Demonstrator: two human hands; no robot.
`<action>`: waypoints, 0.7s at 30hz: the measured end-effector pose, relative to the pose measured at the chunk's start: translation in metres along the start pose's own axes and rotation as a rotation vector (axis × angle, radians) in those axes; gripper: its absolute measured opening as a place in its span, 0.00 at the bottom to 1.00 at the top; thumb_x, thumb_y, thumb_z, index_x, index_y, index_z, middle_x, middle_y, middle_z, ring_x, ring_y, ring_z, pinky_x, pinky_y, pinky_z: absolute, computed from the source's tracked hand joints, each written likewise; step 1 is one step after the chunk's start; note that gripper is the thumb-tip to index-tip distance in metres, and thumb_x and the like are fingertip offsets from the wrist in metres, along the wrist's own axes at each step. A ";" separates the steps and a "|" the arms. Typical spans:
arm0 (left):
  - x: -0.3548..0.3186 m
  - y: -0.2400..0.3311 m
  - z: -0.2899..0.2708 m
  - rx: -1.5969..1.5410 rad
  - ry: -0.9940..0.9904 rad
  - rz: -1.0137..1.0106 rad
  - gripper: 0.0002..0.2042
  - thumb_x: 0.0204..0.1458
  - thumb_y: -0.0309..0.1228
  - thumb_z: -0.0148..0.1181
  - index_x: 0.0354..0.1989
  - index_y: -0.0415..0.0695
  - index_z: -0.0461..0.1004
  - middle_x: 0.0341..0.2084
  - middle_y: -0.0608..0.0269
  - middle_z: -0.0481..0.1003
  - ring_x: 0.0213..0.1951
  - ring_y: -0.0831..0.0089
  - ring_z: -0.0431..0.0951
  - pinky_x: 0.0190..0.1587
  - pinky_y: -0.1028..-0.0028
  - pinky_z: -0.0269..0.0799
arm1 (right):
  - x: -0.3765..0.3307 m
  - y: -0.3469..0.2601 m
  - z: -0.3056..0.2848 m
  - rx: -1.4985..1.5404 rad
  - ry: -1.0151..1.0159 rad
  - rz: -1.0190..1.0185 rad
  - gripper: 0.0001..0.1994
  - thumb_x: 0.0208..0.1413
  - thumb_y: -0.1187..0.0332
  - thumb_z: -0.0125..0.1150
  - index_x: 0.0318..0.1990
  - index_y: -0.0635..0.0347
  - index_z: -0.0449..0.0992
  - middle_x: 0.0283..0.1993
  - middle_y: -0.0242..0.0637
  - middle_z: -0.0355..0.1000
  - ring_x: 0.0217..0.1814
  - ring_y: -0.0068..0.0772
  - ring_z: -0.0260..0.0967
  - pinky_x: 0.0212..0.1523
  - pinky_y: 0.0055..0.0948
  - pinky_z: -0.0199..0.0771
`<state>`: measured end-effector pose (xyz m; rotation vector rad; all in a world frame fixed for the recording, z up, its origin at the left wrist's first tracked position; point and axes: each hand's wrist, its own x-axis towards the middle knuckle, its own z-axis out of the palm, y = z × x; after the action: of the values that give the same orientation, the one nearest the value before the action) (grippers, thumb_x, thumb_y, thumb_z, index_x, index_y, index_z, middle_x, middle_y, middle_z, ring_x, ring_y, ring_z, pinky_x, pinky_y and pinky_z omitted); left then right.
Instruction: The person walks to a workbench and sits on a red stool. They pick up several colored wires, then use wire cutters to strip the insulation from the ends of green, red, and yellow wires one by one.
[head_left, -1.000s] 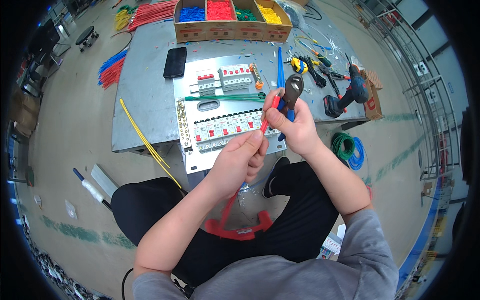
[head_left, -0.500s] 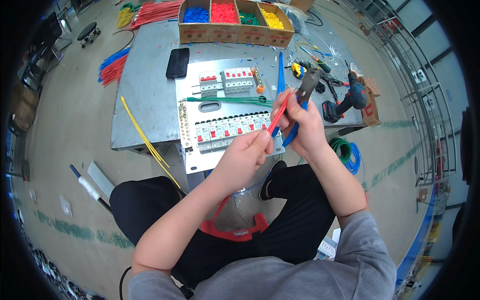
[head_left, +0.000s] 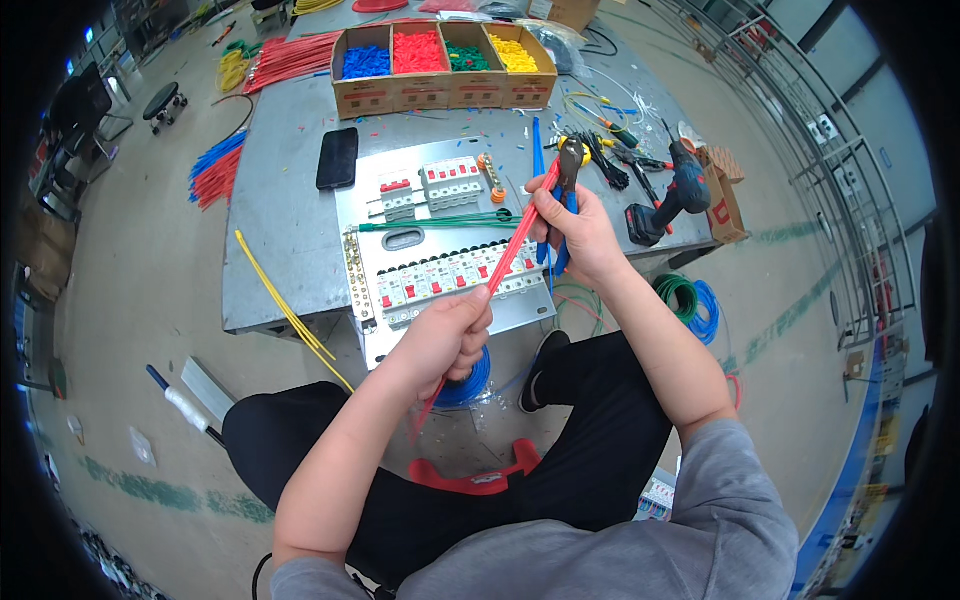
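My left hand (head_left: 443, 340) is closed around a bundle of red wires (head_left: 512, 252), whose loose ends hang below the fist. The bundle runs up to the right into my right hand (head_left: 585, 232), which pinches its upper end. That same hand also holds pliers (head_left: 571, 160) with blue handles and a dark head pointing up. Beneath the wires lies a metal mounting plate (head_left: 450, 244) with a row of circuit breakers (head_left: 436, 288) along its near part. Green wires (head_left: 435, 223) cross the plate, and two smaller breaker groups (head_left: 452, 183) sit beyond them.
A divided cardboard box (head_left: 420, 95) of coloured caps stands at the back. A phone (head_left: 338, 158) lies left of the plate. To the right is a cordless drill (head_left: 682, 190). Yellow wires (head_left: 280, 298) overhang the table's left front edge. Wire coils (head_left: 690, 305) lie on the floor.
My left hand has slid down and left along the red wires, leaving a longer stretch between my hands. The right hand has risen slightly with the pliers. The view has shifted a little.
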<state>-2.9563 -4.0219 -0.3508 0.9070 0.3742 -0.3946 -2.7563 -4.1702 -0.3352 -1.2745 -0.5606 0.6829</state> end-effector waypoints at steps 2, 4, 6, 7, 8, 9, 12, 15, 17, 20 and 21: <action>-0.005 0.004 0.002 -0.078 -0.090 -0.057 0.22 0.74 0.50 0.40 0.26 0.53 0.58 0.14 0.79 0.50 0.15 0.84 0.45 0.18 0.78 0.38 | -0.001 -0.003 0.001 0.004 -0.032 -0.018 0.15 0.67 0.61 0.64 0.52 0.61 0.73 0.37 0.32 0.75 0.32 0.18 0.69 0.32 0.21 0.67; -0.007 0.006 0.003 -0.131 -0.151 -0.109 0.24 0.73 0.52 0.39 0.24 0.53 0.55 0.15 0.78 0.48 0.16 0.83 0.43 0.18 0.77 0.37 | 0.000 -0.004 0.000 0.016 -0.077 -0.040 0.14 0.66 0.60 0.65 0.50 0.60 0.74 0.37 0.32 0.75 0.32 0.19 0.69 0.31 0.21 0.67; -0.008 0.004 0.002 -0.169 -0.179 -0.122 0.24 0.73 0.52 0.39 0.25 0.53 0.55 0.15 0.78 0.48 0.16 0.83 0.43 0.18 0.77 0.37 | 0.001 -0.004 -0.002 -0.043 -0.145 -0.053 0.14 0.66 0.60 0.66 0.49 0.59 0.73 0.37 0.32 0.75 0.32 0.19 0.69 0.31 0.21 0.66; -0.008 0.003 0.002 -0.189 -0.192 -0.128 0.24 0.73 0.52 0.39 0.25 0.53 0.55 0.15 0.78 0.48 0.16 0.83 0.43 0.18 0.77 0.37 | 0.001 -0.005 -0.002 -0.071 -0.180 -0.059 0.14 0.65 0.60 0.66 0.49 0.59 0.73 0.37 0.32 0.75 0.32 0.19 0.69 0.31 0.21 0.66; -0.008 0.002 0.002 -0.188 -0.192 -0.120 0.24 0.73 0.52 0.39 0.25 0.53 0.55 0.15 0.78 0.48 0.16 0.83 0.43 0.18 0.77 0.37 | -0.001 -0.008 -0.001 -0.124 -0.200 -0.048 0.14 0.65 0.60 0.67 0.48 0.60 0.73 0.35 0.31 0.73 0.31 0.20 0.67 0.31 0.21 0.63; -0.007 0.001 0.003 -0.188 -0.194 -0.114 0.24 0.73 0.52 0.39 0.25 0.53 0.55 0.15 0.78 0.48 0.16 0.83 0.43 0.18 0.77 0.37 | -0.002 -0.006 -0.001 -0.104 -0.197 -0.059 0.14 0.64 0.60 0.67 0.47 0.60 0.73 0.34 0.31 0.73 0.31 0.20 0.66 0.31 0.21 0.62; -0.007 0.001 0.006 -0.182 -0.173 -0.103 0.24 0.73 0.53 0.38 0.25 0.53 0.55 0.15 0.78 0.48 0.16 0.83 0.43 0.18 0.77 0.36 | -0.003 0.001 0.000 -0.083 -0.163 -0.086 0.14 0.64 0.60 0.68 0.45 0.60 0.72 0.31 0.29 0.68 0.29 0.21 0.61 0.31 0.23 0.61; -0.006 0.000 0.008 -0.207 -0.146 -0.107 0.24 0.73 0.53 0.38 0.25 0.53 0.55 0.15 0.78 0.48 0.16 0.84 0.43 0.18 0.77 0.36 | -0.001 0.009 -0.001 -0.185 -0.117 -0.140 0.11 0.65 0.63 0.65 0.44 0.60 0.73 0.31 0.26 0.68 0.31 0.16 0.61 0.34 0.22 0.63; -0.005 -0.002 0.009 -0.195 -0.119 -0.094 0.23 0.73 0.53 0.39 0.25 0.53 0.55 0.15 0.78 0.49 0.16 0.84 0.44 0.18 0.77 0.37 | 0.000 0.008 0.002 -0.204 -0.119 -0.120 0.11 0.65 0.63 0.65 0.44 0.60 0.73 0.32 0.26 0.68 0.31 0.16 0.61 0.34 0.22 0.63; 0.001 -0.008 0.005 -0.087 -0.051 -0.028 0.23 0.73 0.52 0.39 0.26 0.53 0.57 0.15 0.78 0.50 0.16 0.84 0.45 0.18 0.78 0.39 | 0.000 0.004 0.005 -0.207 -0.118 -0.078 0.10 0.65 0.64 0.65 0.45 0.60 0.73 0.33 0.26 0.69 0.32 0.15 0.61 0.34 0.22 0.64; 0.004 -0.012 0.005 -0.035 -0.022 0.012 0.23 0.73 0.51 0.39 0.27 0.52 0.58 0.16 0.78 0.50 0.17 0.84 0.45 0.19 0.78 0.39 | 0.001 0.003 0.006 -0.203 -0.120 -0.061 0.10 0.65 0.64 0.65 0.45 0.60 0.73 0.33 0.26 0.69 0.32 0.15 0.61 0.34 0.22 0.65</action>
<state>-2.9577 -4.0329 -0.3580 0.8695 0.3550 -0.3858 -2.7605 -4.1650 -0.3369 -1.4051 -0.7801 0.6666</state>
